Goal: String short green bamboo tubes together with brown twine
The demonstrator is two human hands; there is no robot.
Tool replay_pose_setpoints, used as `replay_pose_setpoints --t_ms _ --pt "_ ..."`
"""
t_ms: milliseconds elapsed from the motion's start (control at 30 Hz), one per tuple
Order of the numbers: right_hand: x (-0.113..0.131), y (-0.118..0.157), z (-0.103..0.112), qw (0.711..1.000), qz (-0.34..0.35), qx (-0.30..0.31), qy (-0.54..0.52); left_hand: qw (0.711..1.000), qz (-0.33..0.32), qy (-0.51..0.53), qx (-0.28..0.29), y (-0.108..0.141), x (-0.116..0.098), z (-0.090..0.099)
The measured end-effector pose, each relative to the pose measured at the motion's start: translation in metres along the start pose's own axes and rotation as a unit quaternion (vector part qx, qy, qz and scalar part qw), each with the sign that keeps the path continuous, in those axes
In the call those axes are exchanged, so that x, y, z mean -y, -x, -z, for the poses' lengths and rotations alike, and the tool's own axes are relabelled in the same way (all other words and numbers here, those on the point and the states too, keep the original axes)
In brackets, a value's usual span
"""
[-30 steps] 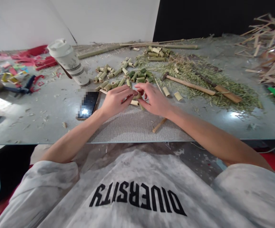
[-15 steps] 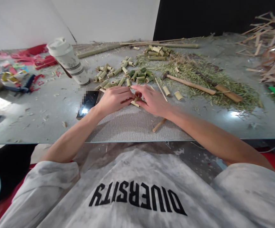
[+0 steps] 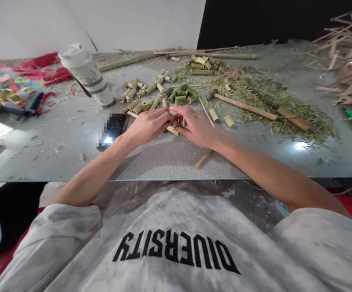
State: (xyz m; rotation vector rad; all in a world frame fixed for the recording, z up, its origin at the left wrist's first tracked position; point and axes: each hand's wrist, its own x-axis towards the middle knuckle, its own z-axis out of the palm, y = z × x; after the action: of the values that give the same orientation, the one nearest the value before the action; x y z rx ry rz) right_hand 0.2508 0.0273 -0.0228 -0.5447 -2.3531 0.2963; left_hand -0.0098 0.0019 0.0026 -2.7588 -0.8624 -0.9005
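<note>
L hand (image 3: 151, 125) and R hand (image 3: 198, 126) meet mid-table, fingertips of both pinched on a small bamboo pc (image 3: 176, 123), mostly hidden btwn the fingers, right above the grey mat (image 3: 160, 162). Just under it lies a pale bamboo tube (image 3: 173, 130). Beyond the fingers, a spread of cut bamboo pcs (image 3: 180, 99), green and pale, lots of 'em! Two split pcs (image 3: 229, 121) sit off to the R hand's side, w/ a hammer (image 3: 244, 106) and a wood-handled tool (image 3: 294, 118) on the shavings (image 3: 314, 107). Nr the L forearm: phone (image 3: 116, 125), bright w/ glare, and behind it a lidded white cup (image 3: 87, 75). Thin stick (image 3: 204, 158) partly under the R forearm, nr the table edge.
</note>
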Motion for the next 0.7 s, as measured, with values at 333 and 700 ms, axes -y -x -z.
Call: replay_pose_setpoints --t_ms 333,700 --pt "-0.0019 -0.0022 0.0012 1.0 -0.015 -0.001 -0.01 0.999 0.019 -0.008 -0.03 0.0004 0.0024 -0.0102" --pt "-0.0002 -0.0076 0.0052 1.0 0.001 -0.011 0.0 0.992 0.094 0.083 -0.025 -0.0019 0.0013 -0.0062"
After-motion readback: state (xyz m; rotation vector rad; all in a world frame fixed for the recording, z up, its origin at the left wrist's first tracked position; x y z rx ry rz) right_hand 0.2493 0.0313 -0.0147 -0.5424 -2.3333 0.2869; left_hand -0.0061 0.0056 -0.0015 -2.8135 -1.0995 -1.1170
